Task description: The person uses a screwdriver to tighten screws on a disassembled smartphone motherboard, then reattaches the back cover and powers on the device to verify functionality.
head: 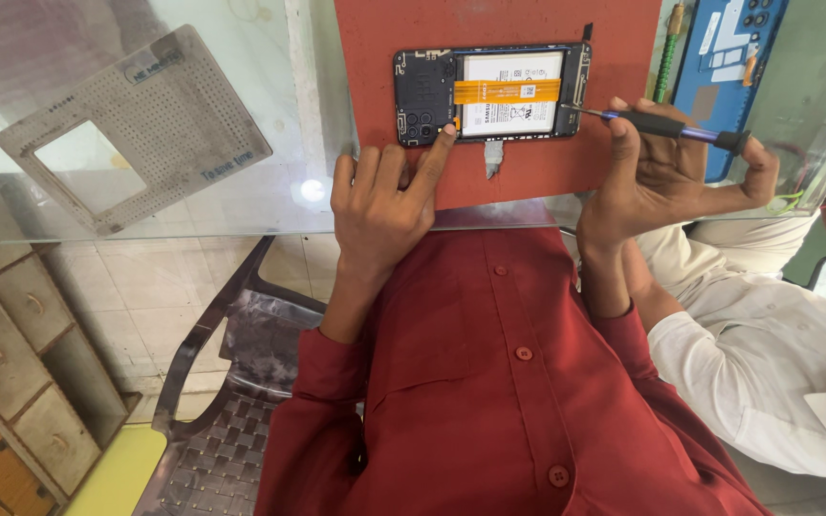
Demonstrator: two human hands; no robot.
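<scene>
Item: opened phone (492,93), back cover off, white battery (510,105) and orange ribbon cable (507,91) exposed, lying at the far edge of a red work mat (614,57) on a glass table (270,201). Our left hand (381,205) grips nothing; its extended forefinger pins the phone's near edge. Our right hand (660,167) is closed around a thin screwdriver (666,125), tip at the phone's right end. Risks, as we judge them: the tip could slip and gouge the battery or nick the cable; a loosened screw could roll off the mat. Containers: the phone frame holds battery and board; a perforated grey tray (136,129) lies near the table's left edge, contents not discernible; floor drawers (21,373) shut.
</scene>
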